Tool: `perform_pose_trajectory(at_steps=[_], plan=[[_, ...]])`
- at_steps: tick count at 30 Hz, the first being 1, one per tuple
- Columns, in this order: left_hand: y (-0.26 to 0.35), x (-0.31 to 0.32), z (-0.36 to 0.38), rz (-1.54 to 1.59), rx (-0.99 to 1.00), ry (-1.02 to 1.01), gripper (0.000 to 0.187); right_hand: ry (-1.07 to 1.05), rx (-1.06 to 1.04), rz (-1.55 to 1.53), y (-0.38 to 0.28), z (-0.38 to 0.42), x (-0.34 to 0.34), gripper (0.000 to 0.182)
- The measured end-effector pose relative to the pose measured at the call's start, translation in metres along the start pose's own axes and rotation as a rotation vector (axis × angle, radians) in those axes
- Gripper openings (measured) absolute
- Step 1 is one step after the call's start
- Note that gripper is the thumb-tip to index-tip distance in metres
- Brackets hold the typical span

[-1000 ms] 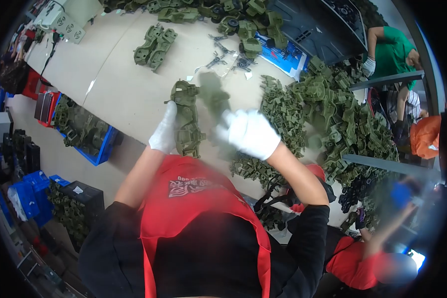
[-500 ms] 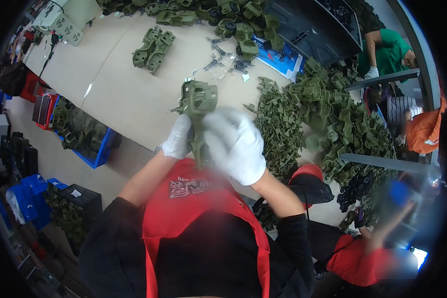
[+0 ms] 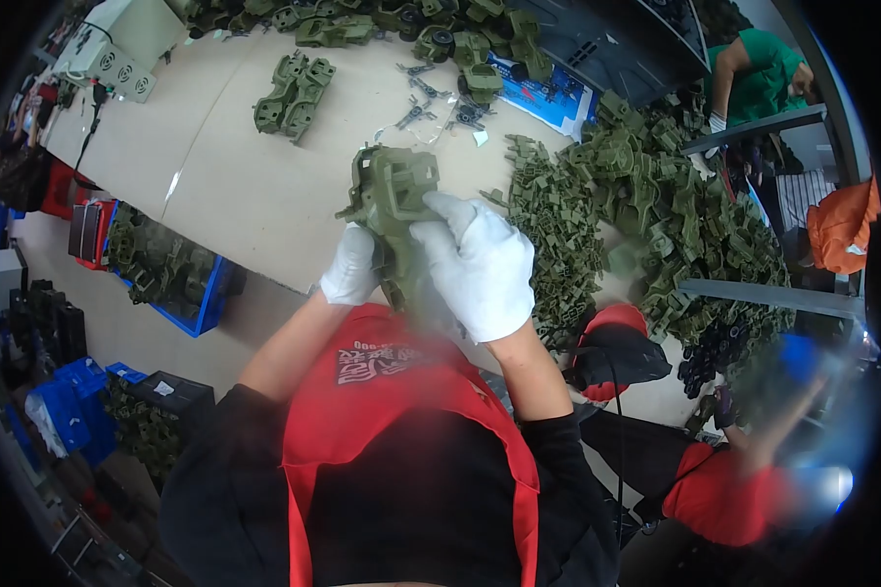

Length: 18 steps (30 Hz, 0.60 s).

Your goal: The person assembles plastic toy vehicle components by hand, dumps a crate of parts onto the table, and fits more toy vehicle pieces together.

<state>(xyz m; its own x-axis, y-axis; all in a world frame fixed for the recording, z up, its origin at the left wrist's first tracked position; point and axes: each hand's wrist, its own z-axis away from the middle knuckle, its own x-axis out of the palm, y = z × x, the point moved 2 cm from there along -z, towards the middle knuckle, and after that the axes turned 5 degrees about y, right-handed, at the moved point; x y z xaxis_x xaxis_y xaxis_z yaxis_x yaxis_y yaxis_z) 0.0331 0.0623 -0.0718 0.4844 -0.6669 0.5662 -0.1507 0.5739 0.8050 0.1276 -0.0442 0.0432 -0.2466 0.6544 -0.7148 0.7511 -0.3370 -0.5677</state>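
Note:
A green plastic toy vehicle body (image 3: 392, 186) is held up over the table's near edge, in front of my red apron. My left hand (image 3: 350, 266), in a white glove, grips its left side from below. On its right side, my white-gloved right hand (image 3: 480, 264) presses the bent fingers and thumb against the body; whether a small part sits between them is hidden. Two similar green toy vehicle bodies (image 3: 295, 95) lie side by side on the table farther off. Small green parts (image 3: 548, 235) are heaped just right of my right hand.
Larger green body parts (image 3: 666, 205) are piled at the right. Small grey parts (image 3: 416, 98) and a blue printed package (image 3: 548, 93) lie at the back. A blue crate (image 3: 206, 298) stands left, below the table. Co-workers in green (image 3: 768, 73) and red (image 3: 715, 494) are at the right.
My right hand, blurred before, has moved slightly right and its fingers now rest on the toy vehicle body. The body has shifted up slightly, still in my left hand.

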Motion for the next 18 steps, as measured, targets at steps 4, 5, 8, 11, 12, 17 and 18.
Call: perform_pose_trajectory(at_steps=[4, 5, 8, 11, 12, 17, 18], plan=[[0.002, 0.001, 0.007, 0.009, 0.029, -0.001, 0.113, -0.079, -0.035, 0.037, -0.003, -0.004, 0.001, 0.024], [0.003, 0.002, 0.007, 0.012, 0.024, -0.014, 0.114, -0.086, -0.058, 0.043, -0.004, -0.005, 0.001, 0.024], [0.003, -0.002, 0.005, -0.014, 0.013, -0.014, 0.116, -0.116, -0.039, 0.097, -0.008, -0.007, -0.001, 0.023], [0.002, -0.003, 0.006, -0.059, 0.013, 0.022, 0.119, -0.101, -0.059, 0.063, -0.009, -0.003, 0.002, 0.022], [0.001, -0.003, 0.007, -0.078, 0.018, 0.045, 0.120, -0.101, -0.057, 0.062, -0.008, -0.003, 0.003, 0.022], [0.004, 0.011, 0.003, -0.029, 0.137, 0.084, 0.085, -0.107, -0.021, 0.060, -0.001, -0.009, 0.009, 0.027], [0.006, 0.011, 0.001, -0.039, 0.118, 0.107, 0.071, -0.108, -0.009, 0.059, 0.002, -0.014, 0.010, 0.027]])
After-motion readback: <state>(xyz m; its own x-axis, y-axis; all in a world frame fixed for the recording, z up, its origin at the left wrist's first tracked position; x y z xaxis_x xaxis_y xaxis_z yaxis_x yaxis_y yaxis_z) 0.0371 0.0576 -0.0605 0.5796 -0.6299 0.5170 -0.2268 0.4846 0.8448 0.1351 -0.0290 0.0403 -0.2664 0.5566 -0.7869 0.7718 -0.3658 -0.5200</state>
